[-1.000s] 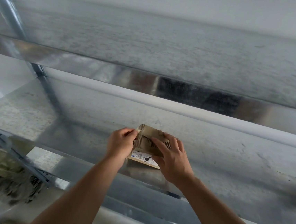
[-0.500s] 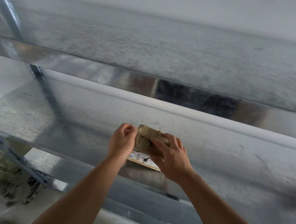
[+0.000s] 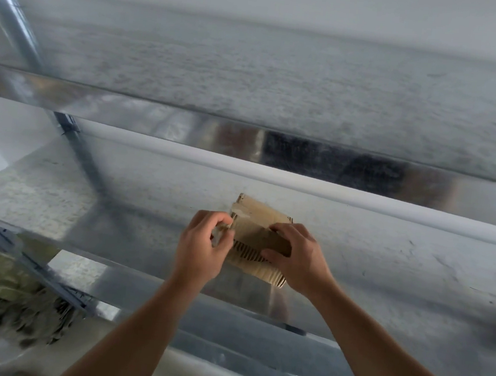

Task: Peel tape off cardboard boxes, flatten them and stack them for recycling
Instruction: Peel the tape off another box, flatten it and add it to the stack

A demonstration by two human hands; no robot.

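Left hand (image 3: 205, 244) is pinching a pale strip of tape (image 3: 217, 235) between thumb and curled fingers at the left end of the cardboard box (image 3: 256, 219), seemingly drawing it away from the board. Lower down, beyond the shelf's front left corner, a heap (image 3: 16, 311) of crumpled cardboard and paper is lying in blur; whether it is serving as the recycling pile cannot be told.

Just right of that hand, the small box is sitting on the metal shelf (image 3: 385, 261), close to the front edge and about midway along it. It is looking partly crushed, with ragged corrugated fluting showing along its near side, yet it is keeping some height and is not lying flat.

Right hand (image 3: 297, 256) is gripping the box, fingers curled over its top and thumb pressing its near face, bracing it against the pull.

As a judgement, the task is sitting in its first step for this box: the peeling is under way, and how much tape is remaining cannot be made out. Flattening the box is only partly achieved, and stacking is not begun, since no neat stack of flattened boxes is showing anywhere.
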